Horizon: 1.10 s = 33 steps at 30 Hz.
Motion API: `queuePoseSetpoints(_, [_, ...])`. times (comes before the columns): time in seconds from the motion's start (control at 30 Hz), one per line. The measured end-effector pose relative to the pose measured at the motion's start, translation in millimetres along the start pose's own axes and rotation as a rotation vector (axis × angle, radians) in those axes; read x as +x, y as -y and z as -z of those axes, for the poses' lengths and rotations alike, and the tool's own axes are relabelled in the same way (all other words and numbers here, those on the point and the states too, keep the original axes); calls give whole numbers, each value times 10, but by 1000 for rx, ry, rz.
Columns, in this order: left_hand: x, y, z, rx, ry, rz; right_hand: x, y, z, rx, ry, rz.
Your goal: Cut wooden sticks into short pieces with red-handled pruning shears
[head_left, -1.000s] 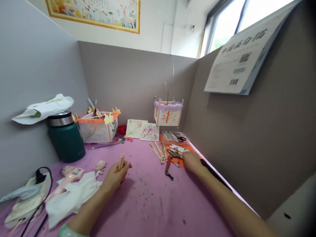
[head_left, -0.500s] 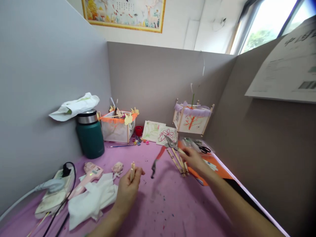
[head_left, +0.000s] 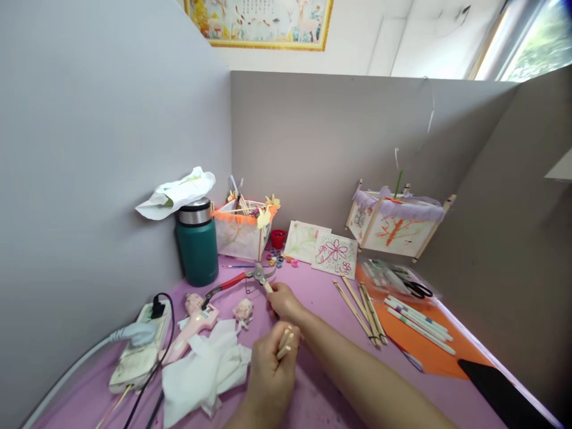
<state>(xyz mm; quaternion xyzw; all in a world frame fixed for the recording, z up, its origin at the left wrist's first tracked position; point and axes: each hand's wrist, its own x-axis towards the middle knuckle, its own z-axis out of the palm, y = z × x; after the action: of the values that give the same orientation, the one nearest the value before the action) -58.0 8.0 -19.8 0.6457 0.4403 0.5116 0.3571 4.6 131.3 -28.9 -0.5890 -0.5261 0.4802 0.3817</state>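
Observation:
My left hand (head_left: 271, 369) is closed round a few short wooden sticks (head_left: 285, 342), held upright near the bottom middle of the view. My right hand (head_left: 283, 302) reaches across above it and grips the red-handled shears (head_left: 236, 279), whose handles point left over the purple tabletop (head_left: 313, 286). The shears hang above the table near a pink glue gun (head_left: 193, 316) and a small crumpled pink wad (head_left: 243, 310). A loose bundle of long wooden sticks (head_left: 361, 305) lies to the right of both hands.
A green flask (head_left: 197, 247) with crumpled paper on top stands by the left wall, beside an orange-rimmed paper lantern box (head_left: 241, 229). A second lantern (head_left: 395, 223), drawings (head_left: 334, 255), markers (head_left: 417, 322) on orange paper, black scissors, white tissue (head_left: 205, 372) and a power strip (head_left: 139, 351) surround the hands.
My right hand carried the shears from the right side leftward across the table, past my left hand. The view swung left and my left hand with its sticks came closer.

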Motion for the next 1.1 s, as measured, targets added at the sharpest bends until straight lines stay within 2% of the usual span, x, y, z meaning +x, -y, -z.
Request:
queuePoseSetpoints(0.17, [-10, 29, 2, -13, 13, 7, -79, 27, -22, 60, -26, -116])
queuePoseSetpoints(0.33, [5, 32, -6, -4, -5, 19, -156, 39, -13, 80, 2, -135])
queuePoseSetpoints(0.47, [43, 14, -2, -2, -29, 30, -171, 28, 24, 16, 58, -46])
queuePoseSetpoints(0.6, [81, 28, 28, -49, -13, 92, -329, -56, 310, -46, 25, 97])
queuePoseSetpoints(0.7, [108, 61, 17, -180, 116, 172, -601, -120, 657, -32, 65, 325])
queuePoseSetpoints(0.87, [211, -50, -194, -401, 467, 335, -1059, -46, 1178, 44, 205, 680])
queuePoseSetpoints(0.97, [305, -191, -417, -381, 590, 333, -1179, 45, 1323, 7, 228, 746])
queuePoseSetpoints(1.1, [418, -218, -628, -433, 570, 262, -1153, 31, 1353, 40, 166, 699])
